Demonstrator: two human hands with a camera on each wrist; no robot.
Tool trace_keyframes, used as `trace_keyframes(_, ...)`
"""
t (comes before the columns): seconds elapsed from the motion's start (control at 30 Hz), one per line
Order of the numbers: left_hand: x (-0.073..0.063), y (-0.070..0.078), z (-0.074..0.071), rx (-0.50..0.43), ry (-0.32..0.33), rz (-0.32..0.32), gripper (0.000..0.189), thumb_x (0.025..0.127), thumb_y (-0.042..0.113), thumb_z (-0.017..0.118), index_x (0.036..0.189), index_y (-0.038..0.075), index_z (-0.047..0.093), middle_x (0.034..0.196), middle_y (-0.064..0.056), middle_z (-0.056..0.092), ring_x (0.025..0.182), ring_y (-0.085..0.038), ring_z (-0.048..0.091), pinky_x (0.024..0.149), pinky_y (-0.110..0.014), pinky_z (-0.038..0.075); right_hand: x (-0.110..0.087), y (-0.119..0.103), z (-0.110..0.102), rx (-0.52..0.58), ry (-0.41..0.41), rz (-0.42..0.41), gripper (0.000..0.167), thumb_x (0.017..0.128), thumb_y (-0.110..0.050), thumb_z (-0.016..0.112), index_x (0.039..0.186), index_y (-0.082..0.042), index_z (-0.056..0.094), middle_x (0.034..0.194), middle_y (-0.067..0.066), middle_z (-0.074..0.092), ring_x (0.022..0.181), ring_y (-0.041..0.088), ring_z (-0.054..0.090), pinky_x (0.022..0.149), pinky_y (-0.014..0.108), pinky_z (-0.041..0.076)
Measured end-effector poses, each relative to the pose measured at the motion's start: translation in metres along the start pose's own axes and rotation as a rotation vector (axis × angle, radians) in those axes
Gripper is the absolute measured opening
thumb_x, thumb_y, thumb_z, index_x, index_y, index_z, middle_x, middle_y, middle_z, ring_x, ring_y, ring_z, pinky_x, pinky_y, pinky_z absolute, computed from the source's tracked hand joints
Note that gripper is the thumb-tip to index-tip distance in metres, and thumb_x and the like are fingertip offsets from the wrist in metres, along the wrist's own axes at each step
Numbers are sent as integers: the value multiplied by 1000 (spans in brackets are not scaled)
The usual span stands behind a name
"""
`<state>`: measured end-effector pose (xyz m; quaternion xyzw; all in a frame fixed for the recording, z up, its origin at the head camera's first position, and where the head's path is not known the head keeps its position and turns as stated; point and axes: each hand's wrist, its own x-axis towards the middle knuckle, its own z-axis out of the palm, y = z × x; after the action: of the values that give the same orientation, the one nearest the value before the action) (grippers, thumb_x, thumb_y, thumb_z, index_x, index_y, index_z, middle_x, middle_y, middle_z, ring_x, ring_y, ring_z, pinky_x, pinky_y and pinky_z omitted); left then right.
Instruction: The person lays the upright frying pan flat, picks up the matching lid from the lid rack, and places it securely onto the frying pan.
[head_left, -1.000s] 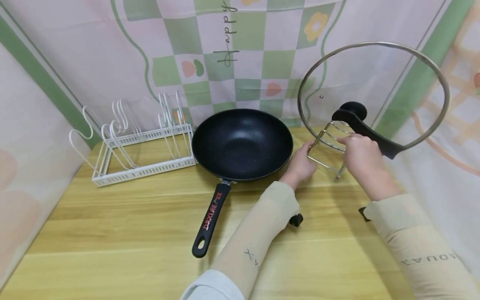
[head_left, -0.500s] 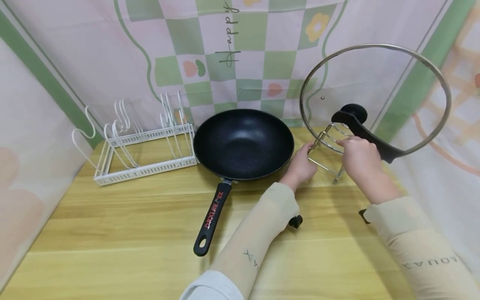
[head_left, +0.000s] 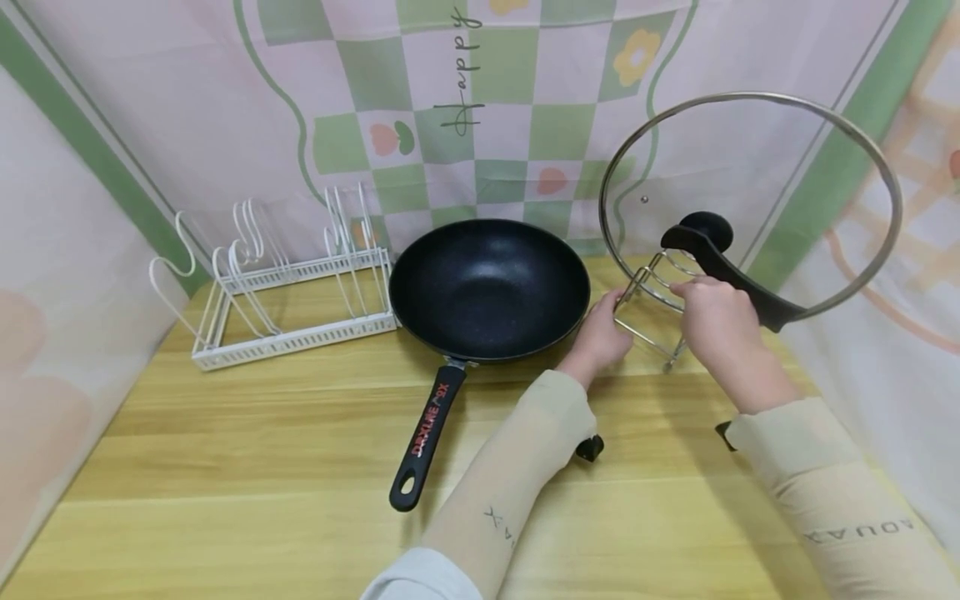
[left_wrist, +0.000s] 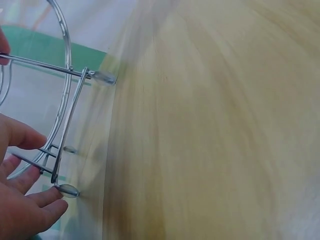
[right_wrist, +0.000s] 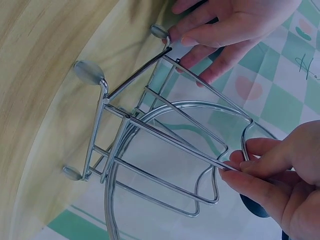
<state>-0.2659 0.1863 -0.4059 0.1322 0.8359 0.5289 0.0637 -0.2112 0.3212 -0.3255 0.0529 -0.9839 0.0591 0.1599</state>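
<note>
In the head view, my right hand (head_left: pixel 723 329) pinches a rod of a silver wire lid rack (head_left: pixel 647 329), thumb against fingers. My left hand (head_left: pixel 600 337) holds the rack's lower left side, its fingers around the wires near a clear foot (left_wrist: pixel 69 190). A large glass lid (head_left: pixel 780 167) with a metal rim stands upright in the rack. Its round black knob (head_left: pixel 708 229) and long curved black handle (head_left: pixel 742 279) are just above my right hand. In the right wrist view, the lid's rim (right_wrist: pixel 111 200) passes between the rack's wires.
A black wok (head_left: pixel 487 292) sits left of my left hand, its black handle (head_left: pixel 427 437) pointing toward me. Farther left is a white dish rack (head_left: pixel 296 340). A patterned cloth (head_left: pixel 502 75) hangs behind the wooden table (head_left: pixel 262 467).
The view has shifted slightly. Both hands stay on the wire lid rack, and the lid remains upright in it. The black handle and knob sit slightly lower in view.
</note>
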Motion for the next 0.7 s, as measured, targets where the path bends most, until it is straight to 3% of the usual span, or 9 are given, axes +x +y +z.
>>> trace_keyframes(0.2,-1,-1,0,-6,-2,-11,82,84,-7,69,155,23,42,153,1,48,125,-15,54,86,-24,50,0,-4,-1,-7,-9,-5,40,87,16,46,122,12,66,120,36,62,82,55,62,64,60,53)
trace_keyframes(0.7,-4,-3,-2,11,21,30,80,83,-8,69,154,17,43,151,1,51,129,-12,52,101,-24,46,-3,-13,-3,4,-16,-12,39,88,16,47,121,11,67,117,35,63,73,53,63,59,59,53)
